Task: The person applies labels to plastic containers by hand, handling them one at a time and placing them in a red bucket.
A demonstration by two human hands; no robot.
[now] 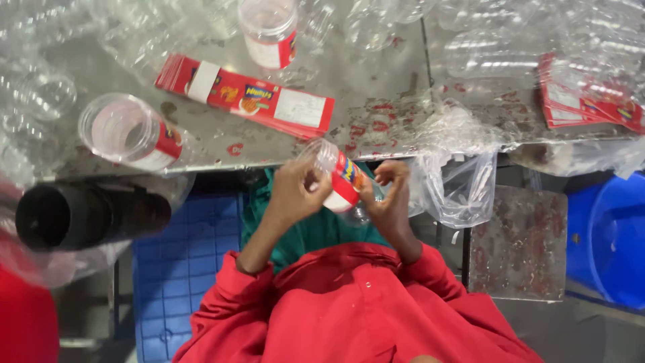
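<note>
Hands meeting just below the near edge of the metal table (376,87), gripping one clear plastic jar (338,180) between them. Left hand (293,191) wrapping its curled fingers around the jar's open-mouth end, right hand (390,198) pinching the base end and the red label (347,180) running around the jar's middle. Jar lying tilted, mouth pointing up and left, looking empty inside.

Resting on the table to the far left, a second labelled jar (127,131) on its side, mouth facing the camera, nothing showing within. Standing farther off near the top centre, a third labelled jar (270,30), upright, seemingly empty too. Lying between those two, a stack of red printed labels (245,97), flat and slanted. Sitting at the far right, another label stack (588,101). Crowding the far edge of the table, heaps of unlabelled clear jars (497,47). Hanging off the table's near edge just right of the hands, a clear plastic bag (460,188), contents hard to tell. Showing at the lower right, a blue tub (608,238), interior not visible.
</note>
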